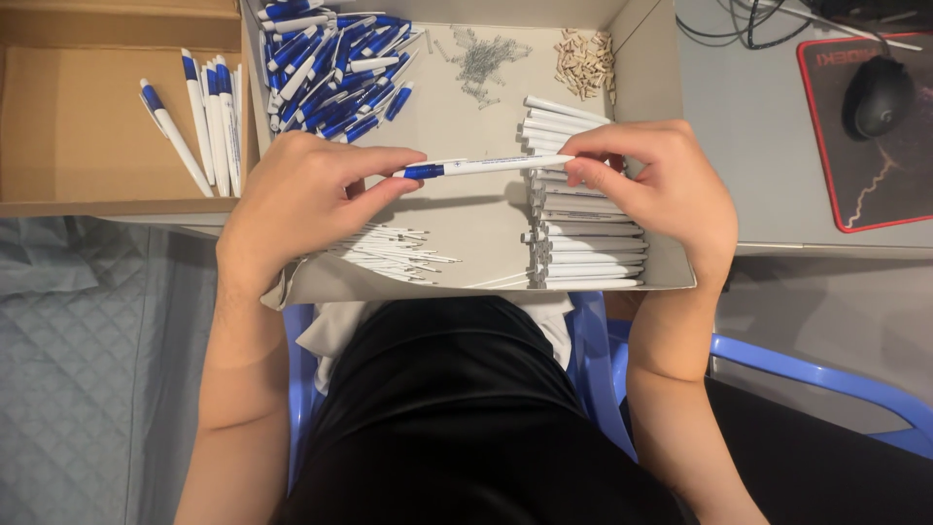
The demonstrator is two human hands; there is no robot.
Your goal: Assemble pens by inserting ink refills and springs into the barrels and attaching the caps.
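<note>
White plastic pen with a blue grip (483,166) hangs level above the shallow grey cardboard tray (466,107), pinched at both ends: the left hand (309,191) nips the blue end between thumb and fingers, the right hand (653,179) pinches the white end. Inside the tray, a stack of white pen barrels (583,243) lies under the right hand, thin white refills (394,251) under the left, and blue and white pen parts (330,63) fill the far left corner.

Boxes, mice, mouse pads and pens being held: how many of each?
Boxes: 2 (left box, middle box)
Mouse: 1
Mouse pad: 1
Pen, held by left hand and right hand: 1
Total: 5
</note>
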